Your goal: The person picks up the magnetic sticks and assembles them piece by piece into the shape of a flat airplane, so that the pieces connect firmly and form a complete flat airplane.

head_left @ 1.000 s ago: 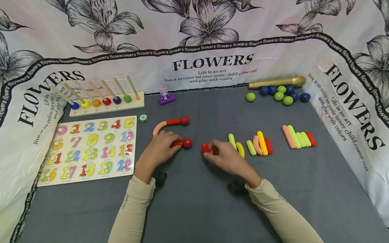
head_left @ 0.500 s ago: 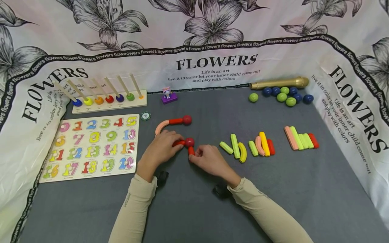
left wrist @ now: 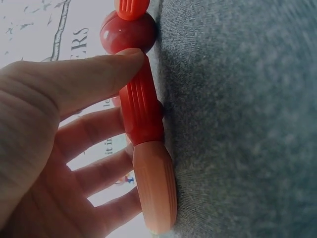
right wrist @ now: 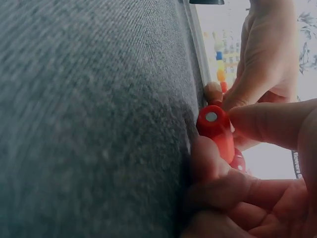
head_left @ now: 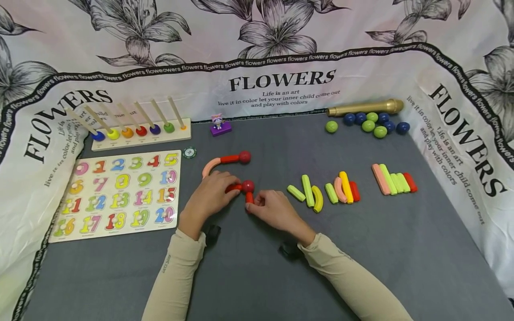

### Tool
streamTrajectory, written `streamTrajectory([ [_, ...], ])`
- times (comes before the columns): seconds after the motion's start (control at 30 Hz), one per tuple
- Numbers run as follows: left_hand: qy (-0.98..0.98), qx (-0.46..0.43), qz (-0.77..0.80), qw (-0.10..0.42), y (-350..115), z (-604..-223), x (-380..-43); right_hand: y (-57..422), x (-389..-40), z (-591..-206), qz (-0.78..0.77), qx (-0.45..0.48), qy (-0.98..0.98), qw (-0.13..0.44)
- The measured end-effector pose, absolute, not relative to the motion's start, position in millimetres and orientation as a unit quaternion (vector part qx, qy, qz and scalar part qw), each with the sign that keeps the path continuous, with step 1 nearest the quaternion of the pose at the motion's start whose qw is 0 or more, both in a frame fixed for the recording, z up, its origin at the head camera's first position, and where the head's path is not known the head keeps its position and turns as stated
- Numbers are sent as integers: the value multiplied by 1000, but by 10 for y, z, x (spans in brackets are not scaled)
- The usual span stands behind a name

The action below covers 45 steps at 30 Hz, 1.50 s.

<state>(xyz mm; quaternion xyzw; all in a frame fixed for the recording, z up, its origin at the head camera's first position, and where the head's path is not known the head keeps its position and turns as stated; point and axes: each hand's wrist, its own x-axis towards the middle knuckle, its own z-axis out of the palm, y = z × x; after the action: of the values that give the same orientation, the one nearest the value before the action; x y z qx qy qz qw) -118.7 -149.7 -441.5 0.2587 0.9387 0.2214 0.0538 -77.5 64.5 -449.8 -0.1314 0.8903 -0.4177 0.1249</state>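
My left hand (head_left: 210, 194) pinches a red ribbed stick (left wrist: 141, 106) between thumb and fingers. One end of that stick meets a dark red ball (head_left: 248, 186); a salmon stick (left wrist: 154, 186) continues from its other end. My right hand (head_left: 275, 207) holds a short red stick (right wrist: 222, 141) by thumb and fingers, its upper end at the ball's near side. A round silvery spot (right wrist: 211, 117) shows on this stick's free end. Just beyond the left hand lies a similar chain: a curved salmon stick (head_left: 210, 166), a red stick (head_left: 230, 158) and a red ball (head_left: 244, 157).
Right of my hands lie lime sticks (head_left: 308, 191), a yellow curved stick (head_left: 317, 199) and more coloured sticks (head_left: 346, 187). Green and blue balls (head_left: 379, 131) sit by a gold microphone (head_left: 365, 108). A number board (head_left: 120, 196), peg stand (head_left: 140, 142) and small figurine (head_left: 217, 122) stand left and back.
My right hand has moved left with the short red stick, bringing it to the red ball, then stayed there. A lime stick once behind that hand now shows. The left hand keeps its place.
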Motion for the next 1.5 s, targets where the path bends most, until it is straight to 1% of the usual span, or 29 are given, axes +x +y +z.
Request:
streamTrajectory([
  [0.1,939,256,224,54,-1509,-4404,-1184,759,-761,-4445,-425,-143,886,117],
  [0.17,939,253,227,57,-1515,-4393,-1180,913,-759,-4372,-431,-143,885,99],
  [0.3,941,244,229,62,-1533,-4372,-1175,1370,-793,-4141,-434,-106,893,53],
  [0.37,940,238,233,67,-1546,-4358,-1174,1636,-819,-4034,-412,-83,907,29],
  [0.47,939,236,241,73,-1566,-4345,-1176,2025,-834,-3940,-368,-45,929,9],
  [0.57,934,232,259,82,-1597,-4344,-1178,2340,-842,-3937,-318,-4,948,6],
  [0.67,929,221,287,81,-1642,-4351,-1178,2534,-869,-3999,-287,32,957,37],
  [0.77,924,209,314,65,-1677,-4350,-1187,2634,-908,-4076,-270,44,959,80],
  [0.83,925,199,320,49,-1691,-4342,-1200,2670,-921,-4115,-265,45,958,97],
  [0.97,935,171,311,23,-1706,-4303,-1289,2716,-929,-4161,-268,43,957,102],
  [1.03,940,160,300,24,-1713,-4273,-1379,2733,-933,-4174,-269,38,957,100],
  [1.1,945,156,285,38,-1710,-4244,-1486,2750,-935,-4175,-268,34,958,99],
  [1.17,949,157,267,63,-1693,-4226,-1590,2806,-955,-4215,-261,39,960,96],
  [1.27,950,154,250,108,-1644,-4211,-1705,2813,-958,-4148,-266,55,959,82],
  [1.33,948,152,247,128,-1610,-4208,-1755,2784,-980,-4090,-274,63,957,71],
  [1.43,948,155,242,139,-1574,-4217,-1802,2629,-1027,-3962,-304,57,949,60],
  [1.5,949,161,235,139,-1550,-4222,-1825,2519,-1094,-3929,-323,53,943,66],
])
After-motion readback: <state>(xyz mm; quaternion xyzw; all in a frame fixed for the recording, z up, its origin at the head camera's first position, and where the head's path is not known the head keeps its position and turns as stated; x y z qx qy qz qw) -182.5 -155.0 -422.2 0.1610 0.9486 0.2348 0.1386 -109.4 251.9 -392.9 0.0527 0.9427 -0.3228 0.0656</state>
